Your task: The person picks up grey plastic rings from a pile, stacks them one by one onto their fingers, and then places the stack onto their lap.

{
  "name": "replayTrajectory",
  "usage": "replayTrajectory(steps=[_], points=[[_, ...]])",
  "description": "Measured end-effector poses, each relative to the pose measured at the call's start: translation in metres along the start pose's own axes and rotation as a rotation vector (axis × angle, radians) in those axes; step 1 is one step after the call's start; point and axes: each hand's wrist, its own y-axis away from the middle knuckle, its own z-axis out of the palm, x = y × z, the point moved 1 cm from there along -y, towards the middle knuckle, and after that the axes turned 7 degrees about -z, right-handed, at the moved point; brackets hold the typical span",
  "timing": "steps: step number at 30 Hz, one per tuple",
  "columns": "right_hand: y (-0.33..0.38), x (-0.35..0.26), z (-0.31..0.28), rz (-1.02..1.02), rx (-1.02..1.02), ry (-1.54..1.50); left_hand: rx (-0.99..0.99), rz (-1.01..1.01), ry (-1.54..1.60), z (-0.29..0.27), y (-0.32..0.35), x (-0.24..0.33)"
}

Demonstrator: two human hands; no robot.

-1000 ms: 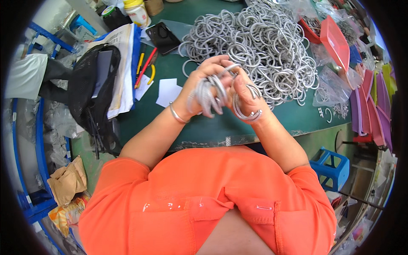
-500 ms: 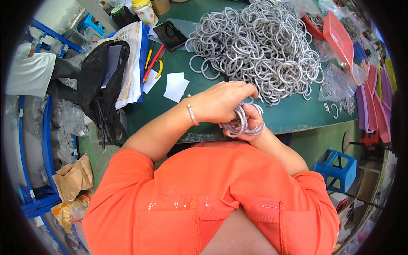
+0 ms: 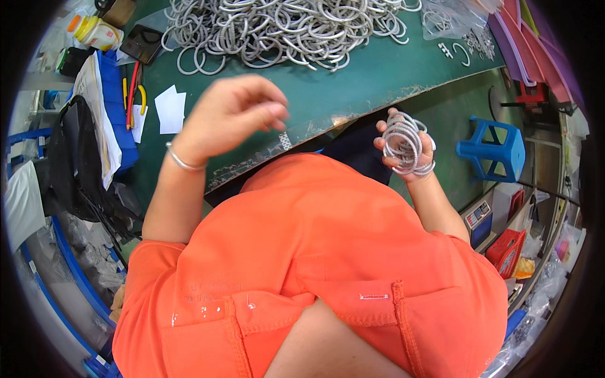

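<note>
My right hand [image 3: 428, 150] is closed around a bundle of grey ridged rings [image 3: 403, 142], off the table's front edge to the right. Its fingertips show at the bundle's left side. Over the near part of the table hovers my left hand [image 3: 230, 113], a silver bangle on the wrist. Its fingers are curved and slightly blurred, the thumb apart from them, and I see nothing between them. Just below the thumb, a small pale ridged piece [image 3: 285, 141] shows at the table edge. A large pile of similar rings [image 3: 271, 31] lies beyond my left hand.
The green table [image 3: 353, 94] has a worn front edge. White paper slips [image 3: 169, 110], pens and yellow-handled pliers [image 3: 142, 99] lie left, beside a blue tray [image 3: 125, 135]. Small parts in a plastic bag [image 3: 441, 19] sit far right. A blue stool [image 3: 498, 148] stands on the floor.
My hands, together on the rings before, have come apart. The right hand moved right with its bundle; the left moved left. The view has shifted, putting the pile higher in the picture.
</note>
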Motion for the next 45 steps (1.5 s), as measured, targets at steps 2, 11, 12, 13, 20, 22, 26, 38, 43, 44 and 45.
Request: replayTrajectory(steps=[2, 11, 12, 13, 20, 22, 26, 38, 43, 44, 45], points=[[0.014, 0.006, -0.015, -0.028, 0.101, 0.054, -0.164, 0.028, -0.178, 0.03, -0.01, -0.009], [0.021, 0.028, -0.049, 0.039, 0.098, -0.037, 0.171, 0.192, -0.968, 0.129, -0.044, -0.095], [0.023, 0.03, -0.052, 0.046, 0.083, -0.043, 0.193, 0.15, -0.972, 0.129, -0.047, -0.097], [0.024, 0.03, -0.055, 0.048, 0.08, -0.049, 0.213, 0.108, -0.975, 0.127, -0.05, -0.099], [0.017, 0.042, -0.049, 0.026, 0.019, -0.103, -0.01, 0.061, -0.899, 0.112, -0.038, -0.13], [0.006, 0.049, -0.037, 0.059, -0.05, -0.096, -0.099, 0.226, -1.045, 0.116, -0.037, -0.137], [-0.014, 0.068, -0.026, 0.162, -0.059, -0.133, -0.273, 0.275, -1.148, 0.119, -0.04, -0.127], [-0.003, 0.062, -0.058, 0.033, 0.253, -0.004, 0.193, -0.047, -0.886, 0.077, -0.023, -0.151], [0.002, 0.062, -0.063, 0.04, 0.36, 0.014, 0.227, -0.245, -0.628, 0.077, -0.032, -0.11], [0.002, 0.062, -0.061, 0.051, 0.379, 0.035, 0.228, -0.174, -0.644, 0.079, -0.033, -0.109], [-0.004, 0.064, -0.047, 0.066, 0.437, 0.104, 0.221, -0.12, -0.652, 0.079, -0.037, -0.109]])
